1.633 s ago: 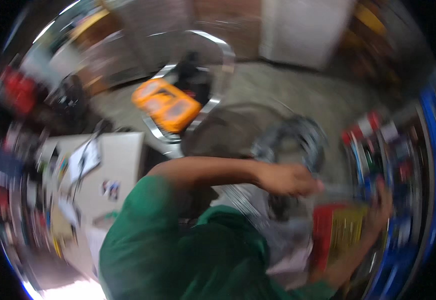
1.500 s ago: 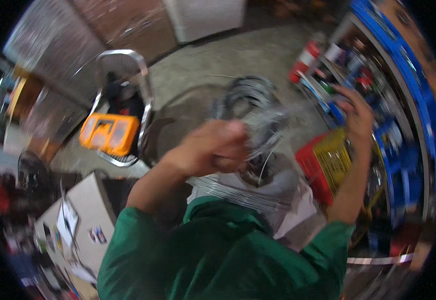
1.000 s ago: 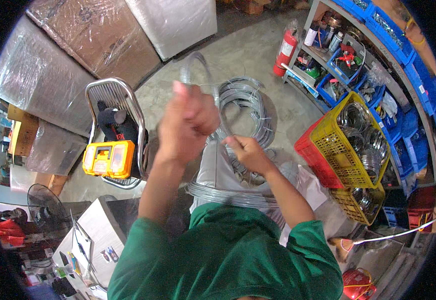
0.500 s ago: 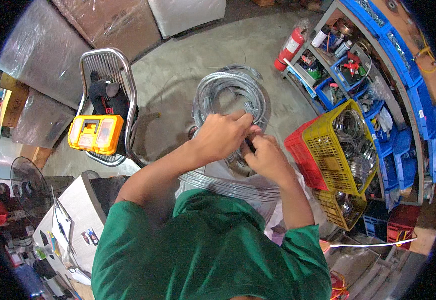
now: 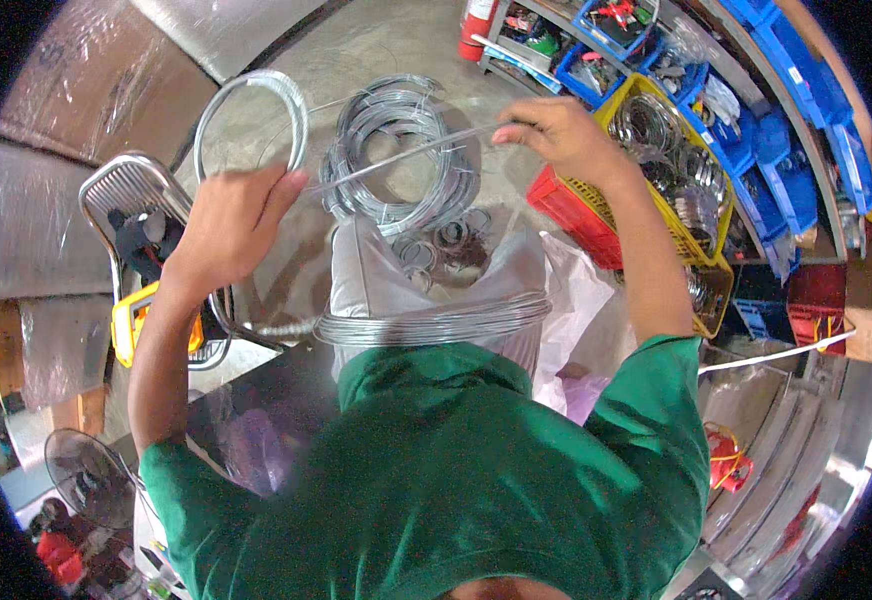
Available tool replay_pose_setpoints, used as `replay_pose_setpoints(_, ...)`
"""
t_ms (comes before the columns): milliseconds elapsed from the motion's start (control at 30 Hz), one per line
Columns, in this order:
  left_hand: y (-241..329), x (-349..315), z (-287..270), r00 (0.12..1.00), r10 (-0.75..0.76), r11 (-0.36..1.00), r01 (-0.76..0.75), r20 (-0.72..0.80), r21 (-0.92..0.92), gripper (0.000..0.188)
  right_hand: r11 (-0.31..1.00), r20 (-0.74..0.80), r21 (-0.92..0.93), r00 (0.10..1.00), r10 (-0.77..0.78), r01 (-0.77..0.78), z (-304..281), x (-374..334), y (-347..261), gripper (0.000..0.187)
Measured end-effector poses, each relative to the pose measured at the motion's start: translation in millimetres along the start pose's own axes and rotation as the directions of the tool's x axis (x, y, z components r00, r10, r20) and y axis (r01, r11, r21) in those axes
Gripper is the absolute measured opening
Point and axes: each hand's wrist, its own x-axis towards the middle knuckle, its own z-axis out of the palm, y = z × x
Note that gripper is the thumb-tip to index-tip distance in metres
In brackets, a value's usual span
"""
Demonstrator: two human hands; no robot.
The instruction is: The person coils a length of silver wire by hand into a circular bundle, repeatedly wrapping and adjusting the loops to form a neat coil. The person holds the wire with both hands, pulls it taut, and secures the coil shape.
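Note:
My left hand is closed around a ring of grey metal wire, which stands up above the fist. A straight length of wire runs from that fist across to my right hand, whose thumb and fingers pinch its far end. Below this stretch lies a larger, loosely wound wire coil on the floor. Another coil of shiny wire rests across my lap. Several small wire rings lie between my legs.
On the right, a yellow crate full of wire rings stands beside a red crate. Blue bins fill the shelving behind. A metal chair with a yellow case is on the left, near wrapped boxes.
My hands, close together before, have drawn wide apart, stretching wire between them. A wire ring now shows raised in my left hand. The view has shifted, and the lap coil shows more fully.

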Motion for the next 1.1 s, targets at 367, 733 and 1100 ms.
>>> replay_pose_setpoints(367, 12, -59, 3, 0.953, -0.201, -0.114, 0.209, 0.229, -0.971, 0.056, 0.993, -0.123, 0.03, 0.985, 0.118, -0.115, -20, -21, 57, 0.023)
replay_pose_setpoints(733, -90, -50, -103, 0.899, -0.233, -0.326, -0.431, -0.37, -0.841, 0.038, 0.497, 0.528, 0.664, 0.821, 0.217, -0.558, 3, -77, 66, 0.038)
replay_pose_setpoints(1100, -7, -34, 44, 0.993, -0.121, -0.73, -0.092, -0.004, -0.678, 0.026, -0.275, 0.122, 0.959, 0.78, 0.614, 0.066, 86, -67, 33, 0.025)
